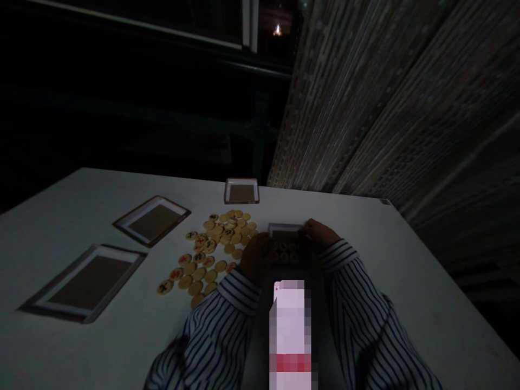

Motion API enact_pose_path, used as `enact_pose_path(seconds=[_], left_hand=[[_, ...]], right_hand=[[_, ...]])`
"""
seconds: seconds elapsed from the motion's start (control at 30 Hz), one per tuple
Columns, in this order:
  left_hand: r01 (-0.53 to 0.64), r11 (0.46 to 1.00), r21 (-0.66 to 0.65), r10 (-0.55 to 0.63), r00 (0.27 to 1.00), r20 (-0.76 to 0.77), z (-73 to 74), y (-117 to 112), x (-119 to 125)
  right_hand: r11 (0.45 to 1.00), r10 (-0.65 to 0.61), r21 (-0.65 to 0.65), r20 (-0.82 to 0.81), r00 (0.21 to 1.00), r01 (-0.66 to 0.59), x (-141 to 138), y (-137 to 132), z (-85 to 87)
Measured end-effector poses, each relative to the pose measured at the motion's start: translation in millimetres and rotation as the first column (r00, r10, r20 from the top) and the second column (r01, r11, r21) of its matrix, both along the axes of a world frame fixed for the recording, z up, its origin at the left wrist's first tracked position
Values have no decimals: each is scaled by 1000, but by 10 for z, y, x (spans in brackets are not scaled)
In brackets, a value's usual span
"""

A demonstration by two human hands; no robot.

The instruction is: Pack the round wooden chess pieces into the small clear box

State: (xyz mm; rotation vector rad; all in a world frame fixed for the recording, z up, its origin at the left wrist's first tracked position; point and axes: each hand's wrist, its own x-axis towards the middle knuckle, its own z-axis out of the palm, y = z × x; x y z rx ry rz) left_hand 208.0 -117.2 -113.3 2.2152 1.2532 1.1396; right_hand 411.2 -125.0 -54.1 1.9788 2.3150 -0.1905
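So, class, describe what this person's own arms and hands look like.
The left sleeve and right sleeve are a light shirt's, long, with thin dark stripes and striped cuffs. The left hand and right hand are bare, without gloves; dim light hides any rings.

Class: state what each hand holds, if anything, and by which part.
A small pale-rimmed rectangular tray holding round wooden discs: left hand at its left edge, right hand at its right edge.

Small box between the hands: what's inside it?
The small box holds a few Chinese chess pieces. The left hand and right hand cover its sides, so the full count is hidden.
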Motion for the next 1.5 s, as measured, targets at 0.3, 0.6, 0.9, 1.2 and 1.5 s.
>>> enact_pose_path(seconds=[0.3, 0.6, 0.9, 1.2, 1.5], left_hand=[[-1, 1000, -1, 1, 1000, 29, -14, 5, 6], [-5, 1000, -10, 5, 1000, 22, -2, 2, 9], [-6, 1000, -24, 6, 1000, 21, 0, -2, 14], [7, 1000, -19, -6, 1000, 19, 8, 0, 14], [9, 1000, -15, -9, 1000, 3, -31, 15, 0]], right_hand=[[999, 15, -29, 7, 1000, -15, 4, -13, 22], [999, 19, -39, -6, 1000, -20, 10, -33, 40], [999, 25, -27, 17, 1000, -24, 20, -28, 6], [998, 38, -42, -9, 999, -38, 33, -25, 20], [999, 36, -26, -11, 999, -36, 25, -28, 17]])
